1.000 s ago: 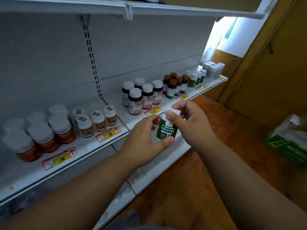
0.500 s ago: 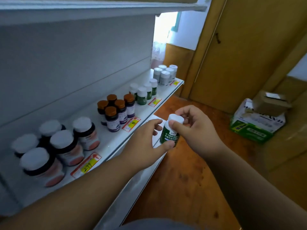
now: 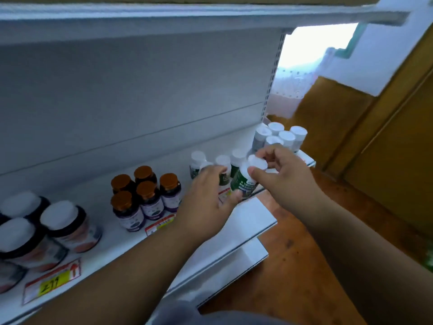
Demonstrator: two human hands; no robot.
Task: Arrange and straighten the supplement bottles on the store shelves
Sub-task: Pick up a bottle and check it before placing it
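A green-labelled bottle with a white cap (image 3: 243, 180) is tilted over the front edge of the white shelf (image 3: 112, 245). My left hand (image 3: 206, 200) grips its lower body and my right hand (image 3: 278, 177) pinches it near the cap. Right behind it stand several matching green bottles with white caps (image 3: 199, 161). Farther right is a cluster of grey bottles with white caps (image 3: 281, 137). Left of my hands stand several purple-labelled bottles with brown caps (image 3: 145, 195).
Large orange-labelled bottles with white caps (image 3: 65, 224) fill the shelf's left end, with price tags (image 3: 54, 281) along the front rail. A lower shelf (image 3: 246, 221) juts out below. To the right are wooden floor (image 3: 304, 266) and a brown door (image 3: 398, 137). An upper shelf (image 3: 187, 17) hangs overhead.
Both hands have carried the green bottle up and right, from over the floor to the shelf's front edge by the matching green bottles. The view has shifted right along the shelf.
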